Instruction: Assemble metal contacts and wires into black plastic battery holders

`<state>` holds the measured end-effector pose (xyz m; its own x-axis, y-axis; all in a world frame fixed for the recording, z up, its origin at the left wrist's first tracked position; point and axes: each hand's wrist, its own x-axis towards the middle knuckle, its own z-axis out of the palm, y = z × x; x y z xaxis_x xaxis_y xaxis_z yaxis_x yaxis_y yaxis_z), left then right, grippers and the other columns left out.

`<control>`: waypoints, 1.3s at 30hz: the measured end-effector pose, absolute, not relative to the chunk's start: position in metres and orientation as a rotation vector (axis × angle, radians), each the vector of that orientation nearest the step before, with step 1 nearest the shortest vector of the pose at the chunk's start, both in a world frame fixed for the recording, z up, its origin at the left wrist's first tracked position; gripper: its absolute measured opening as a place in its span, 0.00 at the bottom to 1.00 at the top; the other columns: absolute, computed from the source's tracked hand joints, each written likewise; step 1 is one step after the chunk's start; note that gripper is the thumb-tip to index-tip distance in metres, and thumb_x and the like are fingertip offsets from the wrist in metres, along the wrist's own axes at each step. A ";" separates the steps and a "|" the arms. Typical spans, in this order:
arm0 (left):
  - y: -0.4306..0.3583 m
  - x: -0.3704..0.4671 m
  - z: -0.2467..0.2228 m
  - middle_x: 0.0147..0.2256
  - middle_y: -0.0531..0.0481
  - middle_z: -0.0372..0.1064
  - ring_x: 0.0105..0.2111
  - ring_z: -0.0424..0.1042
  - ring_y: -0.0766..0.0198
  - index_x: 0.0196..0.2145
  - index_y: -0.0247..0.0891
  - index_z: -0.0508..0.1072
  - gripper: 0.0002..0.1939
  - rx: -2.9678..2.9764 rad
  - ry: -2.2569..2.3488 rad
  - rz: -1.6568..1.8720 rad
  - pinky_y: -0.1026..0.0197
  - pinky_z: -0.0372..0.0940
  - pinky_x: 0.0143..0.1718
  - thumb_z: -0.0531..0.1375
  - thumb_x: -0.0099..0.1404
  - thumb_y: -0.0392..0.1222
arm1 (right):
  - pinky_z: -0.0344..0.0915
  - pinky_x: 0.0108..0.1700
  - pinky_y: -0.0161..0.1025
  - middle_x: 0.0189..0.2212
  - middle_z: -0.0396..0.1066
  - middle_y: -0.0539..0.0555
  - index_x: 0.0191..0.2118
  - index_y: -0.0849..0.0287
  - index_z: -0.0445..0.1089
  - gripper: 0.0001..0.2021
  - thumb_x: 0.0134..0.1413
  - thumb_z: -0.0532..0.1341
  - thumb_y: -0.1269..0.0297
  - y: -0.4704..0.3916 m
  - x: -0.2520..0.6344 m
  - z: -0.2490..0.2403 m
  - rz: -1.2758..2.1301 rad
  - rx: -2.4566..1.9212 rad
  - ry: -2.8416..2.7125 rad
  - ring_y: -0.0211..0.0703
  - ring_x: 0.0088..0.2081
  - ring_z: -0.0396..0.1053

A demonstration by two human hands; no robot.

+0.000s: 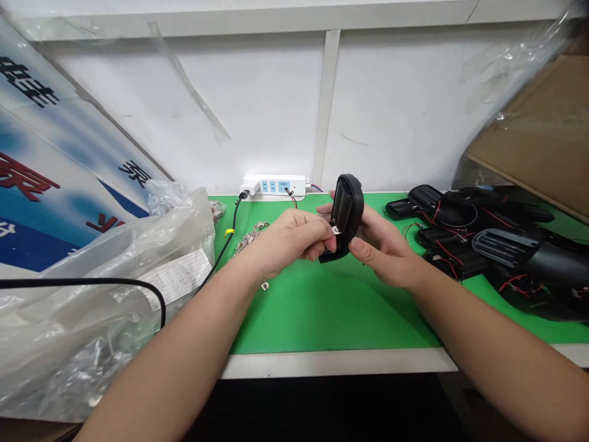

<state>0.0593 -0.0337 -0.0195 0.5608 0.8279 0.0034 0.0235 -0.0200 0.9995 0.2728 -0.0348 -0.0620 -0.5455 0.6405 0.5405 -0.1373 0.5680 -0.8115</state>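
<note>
Showing a long recess, the black housing point(348, 212) has a rounded top.

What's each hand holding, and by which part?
The right hand holds a black case by its back; the left hand pinches a small metal piece by one end.

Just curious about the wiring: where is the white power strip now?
In the head view, the white power strip sits just left of centre at the back of the green surface, by the white wall, beyond the left hand.
</note>
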 end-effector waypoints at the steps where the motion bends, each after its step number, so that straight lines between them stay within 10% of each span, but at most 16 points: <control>1: -0.034 0.059 -0.018 0.16 0.57 0.61 0.18 0.57 0.74 0.23 0.35 0.76 0.13 1.486 0.776 0.745 0.66 0.52 0.24 0.58 0.63 0.39 | 0.68 0.68 0.54 0.69 0.65 0.60 0.73 0.48 0.56 0.30 0.71 0.61 0.55 -0.034 0.273 -0.062 1.059 -0.411 -1.909 0.53 0.69 0.65; 16: -0.041 0.048 -0.009 0.19 0.57 0.67 0.19 0.64 0.73 0.24 0.35 0.74 0.10 1.864 0.746 0.685 0.70 0.57 0.21 0.58 0.64 0.32 | 0.63 0.69 0.58 0.69 0.62 0.65 0.77 0.50 0.48 0.40 0.66 0.66 0.63 -0.026 0.280 -0.052 0.331 -0.183 -2.185 0.56 0.68 0.64; 39: -0.052 0.039 0.004 0.27 0.52 0.68 0.27 0.64 0.70 0.29 0.34 0.72 0.12 2.695 0.549 0.878 0.63 0.59 0.29 0.53 0.67 0.26 | 0.59 0.72 0.60 0.68 0.64 0.66 0.73 0.55 0.58 0.34 0.64 0.67 0.64 -0.035 0.276 -0.058 0.598 -0.235 -2.070 0.58 0.70 0.61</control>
